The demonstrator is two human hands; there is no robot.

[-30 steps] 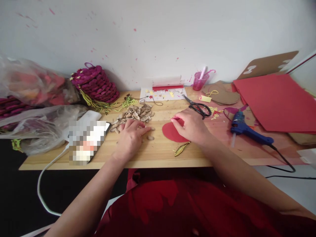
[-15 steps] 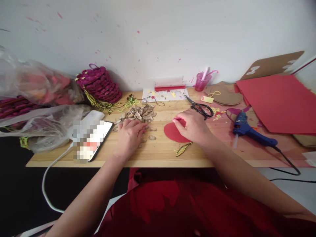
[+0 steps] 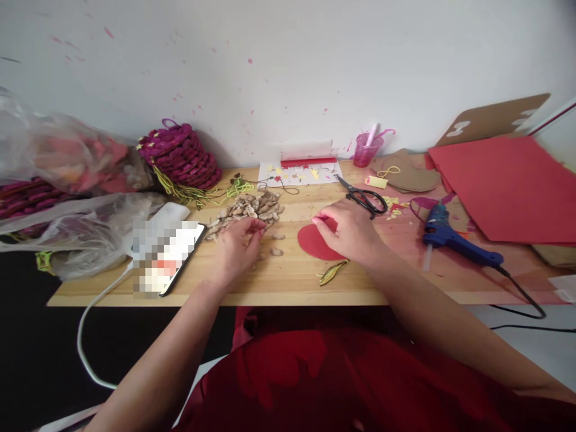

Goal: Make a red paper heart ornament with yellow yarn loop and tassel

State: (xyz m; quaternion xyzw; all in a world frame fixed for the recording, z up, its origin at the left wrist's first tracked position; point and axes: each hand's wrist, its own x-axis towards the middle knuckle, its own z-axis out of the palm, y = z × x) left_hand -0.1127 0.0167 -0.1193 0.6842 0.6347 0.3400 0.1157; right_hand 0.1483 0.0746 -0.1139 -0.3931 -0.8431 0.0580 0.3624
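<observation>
Just in front of a pile of peanut shells (image 3: 252, 208), my left hand (image 3: 236, 249) has its thumb and index finger curled close together at the tips. Whatever sits between them is too small to make out. A few loose shells (image 3: 276, 252) lie beside it on the wood. My right hand (image 3: 353, 231) hovers over a red paper oval (image 3: 315, 243), thumb and forefinger pinched; what they hold, if anything, cannot be seen. It covers part of the oval. From the oval's lower edge a yellow-and-black tassel (image 3: 333, 273) sticks out.
Black scissors (image 3: 366, 199) lie beyond my right hand. A blue glue gun (image 3: 463, 243) with its cord and red sheets (image 3: 508, 186) are to the right. At left are a phone (image 3: 182, 261), plastic bags (image 3: 81, 156) and a purple tasselled craft (image 3: 180, 156). Star stickers (image 3: 297, 173) lie behind.
My left hand has lifted slightly off the loose shells, its thumb and index finger drawn into a rounded pinch. My right hand has stayed nearly still over the red oval.
</observation>
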